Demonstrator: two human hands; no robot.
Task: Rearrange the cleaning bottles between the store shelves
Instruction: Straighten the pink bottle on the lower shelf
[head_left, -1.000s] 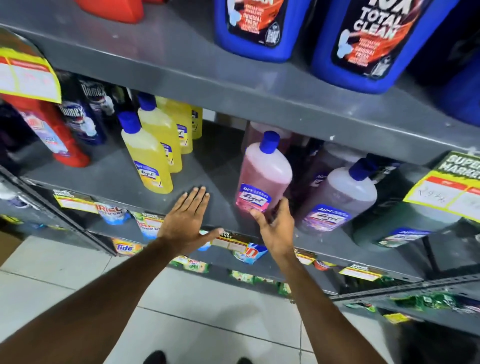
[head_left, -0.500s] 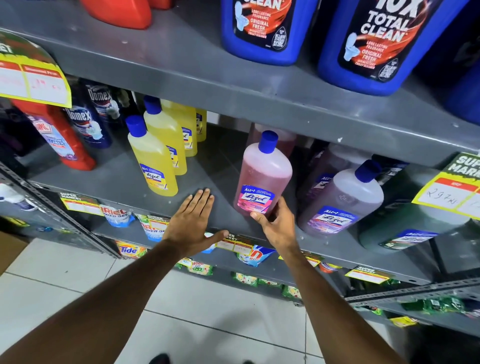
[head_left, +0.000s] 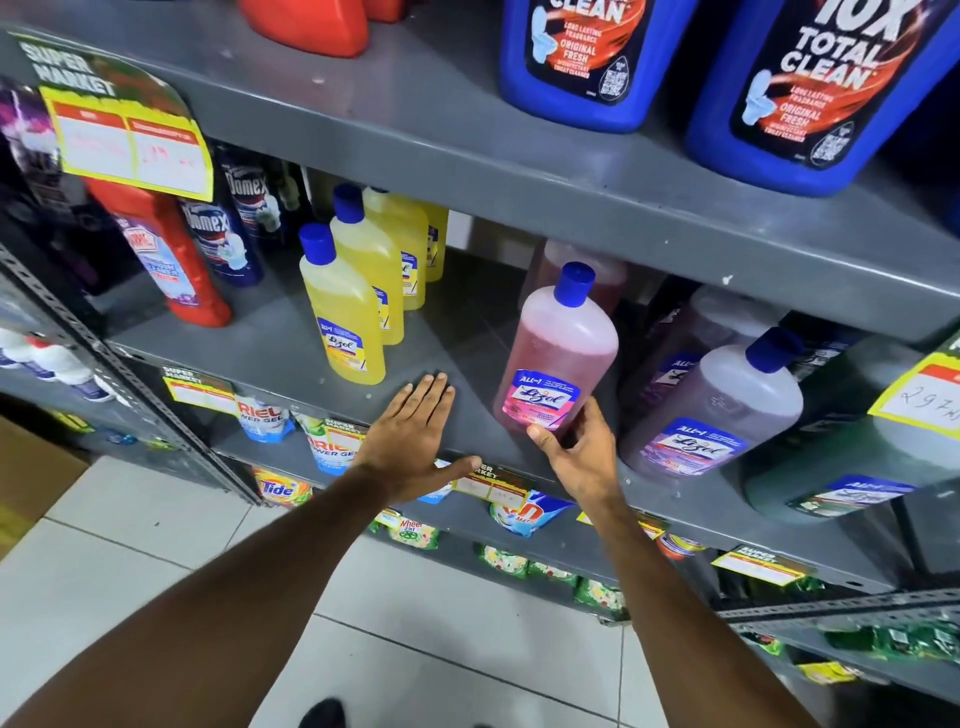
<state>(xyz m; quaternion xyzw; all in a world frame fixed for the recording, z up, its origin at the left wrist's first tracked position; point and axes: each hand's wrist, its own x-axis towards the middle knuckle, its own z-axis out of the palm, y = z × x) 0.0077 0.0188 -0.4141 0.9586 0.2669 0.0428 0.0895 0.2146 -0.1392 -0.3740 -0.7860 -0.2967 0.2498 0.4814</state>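
A pink Lizol bottle (head_left: 563, 353) with a blue cap stands on the grey middle shelf (head_left: 291, 338), leaning slightly left. My right hand (head_left: 576, 457) grips its base, thumb on the label's lower left, fingers round the right side. My left hand (head_left: 415, 436) lies flat and open on the shelf's front edge, fingers together, holding nothing. Left of it stands a row of yellow Lizol bottles (head_left: 345, 312). Right of the pink one are a lavender Lizol bottle (head_left: 727, 410) and a green bottle (head_left: 852, 457).
Red bottle (head_left: 171, 260) and dark Domex bottles (head_left: 223, 234) stand at the shelf's left. Large blue toilet cleaner jugs (head_left: 821, 83) sit on the upper shelf. Detergent pouches (head_left: 322, 447) fill the lower shelf. Yellow price tags (head_left: 130, 140) hang from the shelf edges. White floor tiles lie below.
My right hand has closed in on the pink bottle's base, thumb now on the label. The left hand stays flat on the shelf edge. The camera has moved slightly closer.
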